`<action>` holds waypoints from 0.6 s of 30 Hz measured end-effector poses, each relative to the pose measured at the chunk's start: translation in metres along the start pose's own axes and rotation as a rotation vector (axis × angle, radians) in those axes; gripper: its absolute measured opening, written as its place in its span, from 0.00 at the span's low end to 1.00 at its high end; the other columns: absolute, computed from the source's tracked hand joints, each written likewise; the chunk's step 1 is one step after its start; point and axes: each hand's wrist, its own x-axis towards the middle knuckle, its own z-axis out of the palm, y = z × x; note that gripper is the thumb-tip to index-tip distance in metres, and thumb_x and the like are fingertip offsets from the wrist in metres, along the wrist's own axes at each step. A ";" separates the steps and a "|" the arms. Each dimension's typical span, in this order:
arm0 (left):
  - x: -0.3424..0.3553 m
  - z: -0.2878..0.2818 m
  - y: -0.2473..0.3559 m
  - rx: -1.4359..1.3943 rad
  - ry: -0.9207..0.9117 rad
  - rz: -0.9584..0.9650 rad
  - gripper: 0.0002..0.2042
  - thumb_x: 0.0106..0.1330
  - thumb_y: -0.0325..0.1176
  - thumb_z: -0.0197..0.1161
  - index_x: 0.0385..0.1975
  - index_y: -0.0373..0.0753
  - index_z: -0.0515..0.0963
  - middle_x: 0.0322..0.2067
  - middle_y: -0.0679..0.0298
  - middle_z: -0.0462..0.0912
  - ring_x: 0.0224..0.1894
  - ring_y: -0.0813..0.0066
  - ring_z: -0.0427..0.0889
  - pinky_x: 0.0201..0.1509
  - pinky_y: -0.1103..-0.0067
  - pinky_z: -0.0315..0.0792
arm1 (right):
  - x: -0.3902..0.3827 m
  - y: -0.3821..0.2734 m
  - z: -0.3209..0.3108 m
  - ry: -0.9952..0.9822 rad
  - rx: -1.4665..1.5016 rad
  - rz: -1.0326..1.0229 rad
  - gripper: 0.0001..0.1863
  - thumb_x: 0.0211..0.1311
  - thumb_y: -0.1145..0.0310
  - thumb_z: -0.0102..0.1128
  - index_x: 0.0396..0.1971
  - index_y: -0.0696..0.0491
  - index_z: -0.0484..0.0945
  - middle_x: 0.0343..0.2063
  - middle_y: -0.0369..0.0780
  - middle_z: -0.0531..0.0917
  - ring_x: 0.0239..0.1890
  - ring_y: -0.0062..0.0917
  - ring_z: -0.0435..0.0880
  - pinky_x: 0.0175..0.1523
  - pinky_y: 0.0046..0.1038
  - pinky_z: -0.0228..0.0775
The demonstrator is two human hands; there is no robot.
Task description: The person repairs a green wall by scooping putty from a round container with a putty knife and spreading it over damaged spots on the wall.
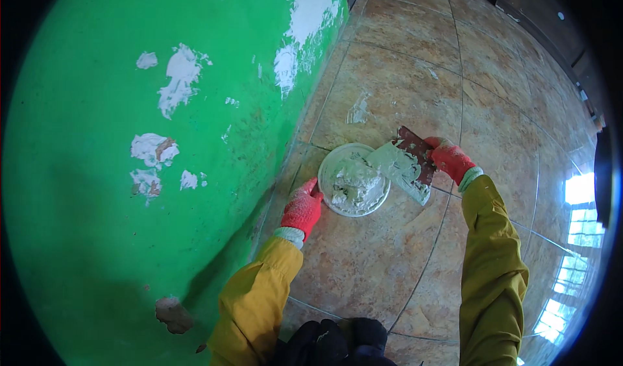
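Clasps scraper (418,148) in right grip (450,159), touches tub (354,214) with left grip (303,209) (cannot tell if closed), seemingly midway, with white patches (182,77) but also bare chip (172,315) leftward.

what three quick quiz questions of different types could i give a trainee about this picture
1. Which hand holds the flat tool?
2. True or false: the large patch at the top of the green wall is blue.
3. Where is the left hand? a) on the flat tool; b) at the rim of the round container; c) on the right sleeve.

Key: 1. The right hand. 2. False; it is white. 3. b.
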 end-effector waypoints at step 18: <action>-0.228 -0.091 0.076 -0.204 -0.063 0.145 0.20 0.65 0.33 0.59 0.56 0.39 0.69 0.36 0.68 0.76 0.34 0.82 0.75 0.35 0.84 0.70 | -0.161 -0.104 0.097 -0.150 1.251 -0.351 0.26 0.54 0.76 0.49 0.56 0.58 0.66 0.48 0.37 0.78 0.48 0.24 0.76 0.56 0.26 0.64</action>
